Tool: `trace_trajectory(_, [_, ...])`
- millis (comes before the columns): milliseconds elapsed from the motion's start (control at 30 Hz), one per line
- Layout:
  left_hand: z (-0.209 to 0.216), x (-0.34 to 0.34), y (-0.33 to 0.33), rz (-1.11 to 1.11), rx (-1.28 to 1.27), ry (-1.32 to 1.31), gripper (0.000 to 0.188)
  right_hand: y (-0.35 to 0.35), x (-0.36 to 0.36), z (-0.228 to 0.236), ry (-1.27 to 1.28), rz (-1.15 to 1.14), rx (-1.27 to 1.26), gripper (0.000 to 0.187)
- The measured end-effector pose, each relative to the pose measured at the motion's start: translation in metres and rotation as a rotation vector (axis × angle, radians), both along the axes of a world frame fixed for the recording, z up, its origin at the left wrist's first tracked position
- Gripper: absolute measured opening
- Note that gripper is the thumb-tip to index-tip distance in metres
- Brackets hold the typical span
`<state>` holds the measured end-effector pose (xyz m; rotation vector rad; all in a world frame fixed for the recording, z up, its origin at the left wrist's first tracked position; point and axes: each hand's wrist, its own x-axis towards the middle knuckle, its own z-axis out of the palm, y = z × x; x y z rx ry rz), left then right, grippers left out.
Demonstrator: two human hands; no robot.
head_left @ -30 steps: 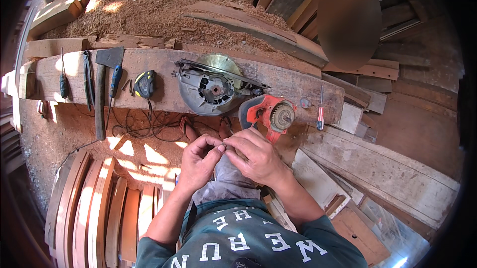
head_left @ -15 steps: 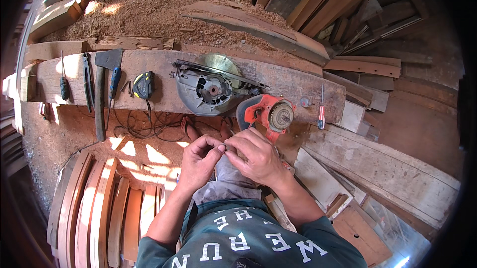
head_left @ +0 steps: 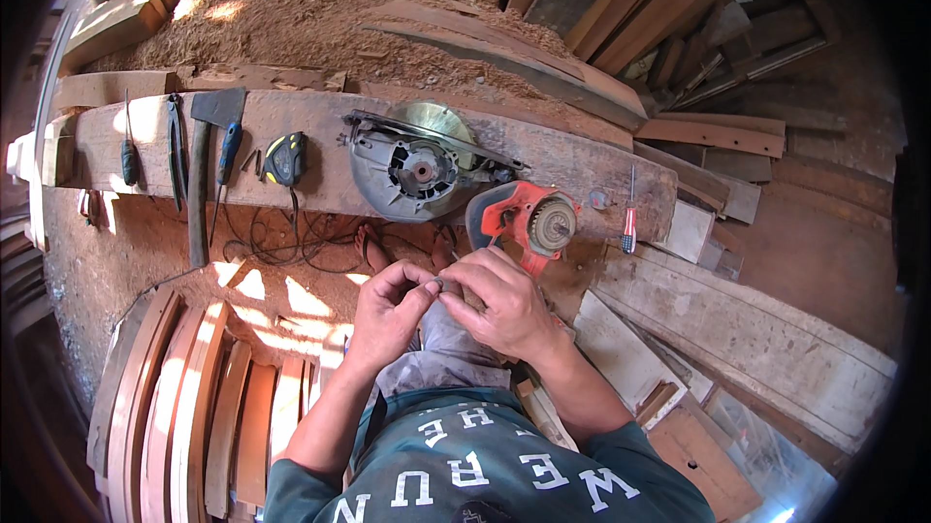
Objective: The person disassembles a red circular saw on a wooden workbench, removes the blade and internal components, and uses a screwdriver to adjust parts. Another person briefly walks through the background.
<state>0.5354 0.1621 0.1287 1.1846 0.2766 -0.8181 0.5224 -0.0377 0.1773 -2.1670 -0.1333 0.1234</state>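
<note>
In front of my lap, my left hand (head_left: 390,315) and my right hand (head_left: 504,302) meet, fingertips pinching a small dark grey piece (head_left: 449,286). Fingers cover most of it, so its kind is unclear. Just beyond them, the red motor housing (head_left: 529,222) of a power saw rests on the plank bench (head_left: 330,116), its round geared end facing up. Beside it lies the grey guard and base part of a circular saw (head_left: 407,174), with its round blade (head_left: 436,126) showing behind.
Along the bench lie a tape measure (head_left: 285,159), a hatchet (head_left: 200,164), pincers (head_left: 176,150) and screwdrivers (head_left: 129,159), one with a flag-patterned handle (head_left: 629,227). A black cord (head_left: 281,242) coils below. Stacked boards (head_left: 184,407) stand lower left; sawdust (head_left: 320,19) heaps beyond.
The view has shifted slightly, so the bench and tools sit a little farther right. Both hands stay together on the small piece, with only slight finger movement.
</note>
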Motion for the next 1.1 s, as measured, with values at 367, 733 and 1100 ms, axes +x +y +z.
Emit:
trace_trajectory(367, [-0.025,-0.011,0.027,0.141,0.13,-0.027,0.007,0.02,0.053,-0.041,-0.012,0.02,-0.765,0.039])
trace_trajectory(733, [-0.04,-0.022,0.049,0.184,0.13,-0.006,0.006,0.025,0.071,-0.064,0.02,0.105,-0.945,0.052])
trace_trajectory(1100, [-0.043,-0.02,0.053,0.177,0.137,-0.009,0.007,0.026,0.068,-0.066,0.021,0.07,-0.831,0.044])
